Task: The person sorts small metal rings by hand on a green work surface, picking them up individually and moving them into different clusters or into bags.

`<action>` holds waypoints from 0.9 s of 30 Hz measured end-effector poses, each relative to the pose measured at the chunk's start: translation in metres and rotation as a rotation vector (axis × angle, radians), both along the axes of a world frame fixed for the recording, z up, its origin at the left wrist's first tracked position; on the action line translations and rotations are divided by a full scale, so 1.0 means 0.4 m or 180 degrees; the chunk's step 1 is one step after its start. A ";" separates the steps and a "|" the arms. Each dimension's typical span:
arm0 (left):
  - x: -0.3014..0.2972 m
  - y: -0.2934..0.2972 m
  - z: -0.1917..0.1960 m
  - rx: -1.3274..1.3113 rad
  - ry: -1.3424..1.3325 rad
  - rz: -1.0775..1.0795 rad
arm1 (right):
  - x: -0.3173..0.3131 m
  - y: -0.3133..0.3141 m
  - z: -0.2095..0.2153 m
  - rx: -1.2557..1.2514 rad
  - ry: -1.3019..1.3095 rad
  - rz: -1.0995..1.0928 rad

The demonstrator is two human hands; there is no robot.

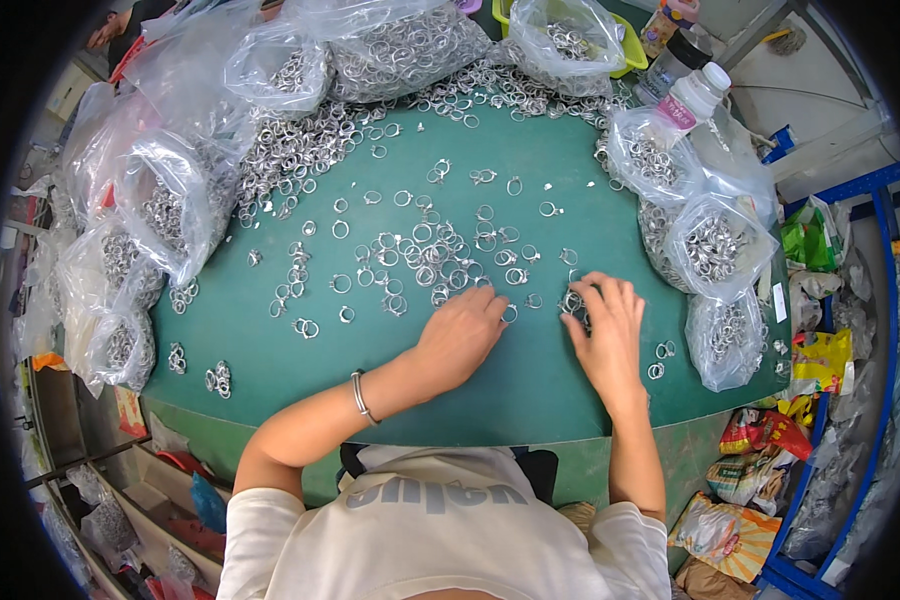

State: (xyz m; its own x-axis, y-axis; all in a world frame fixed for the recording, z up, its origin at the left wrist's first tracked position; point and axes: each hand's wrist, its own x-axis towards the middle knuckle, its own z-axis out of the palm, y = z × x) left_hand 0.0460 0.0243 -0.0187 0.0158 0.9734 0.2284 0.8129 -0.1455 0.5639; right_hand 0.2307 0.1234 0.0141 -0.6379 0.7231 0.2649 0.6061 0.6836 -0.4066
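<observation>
- Metal rings [422, 255] lie scattered across the middle of the green table [530, 380].
- Right hand [607, 325] holds a small cluster of rings [573, 303] in curled fingers.
- Left hand [462, 332] lies palm down, fingertips on one ring [510, 313]; whether it grips, I cannot tell.
- Bags [715, 250] of rings line both sides; a bottle [692, 97] stands beyond.
</observation>
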 end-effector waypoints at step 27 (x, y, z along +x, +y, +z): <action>0.041 -0.063 0.024 -0.0511 -0.0392 -0.0370 | 0.091 0.037 -0.022 -0.0859 0.0609 -0.0729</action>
State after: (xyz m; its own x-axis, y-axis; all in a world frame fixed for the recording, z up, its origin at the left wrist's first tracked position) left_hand 0.0624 -0.0011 -0.0092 0.1115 0.9907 0.0779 0.7195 -0.1346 0.6813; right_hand 0.2672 0.1380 0.0054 -0.4098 0.9007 0.1445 0.6263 0.3929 -0.6733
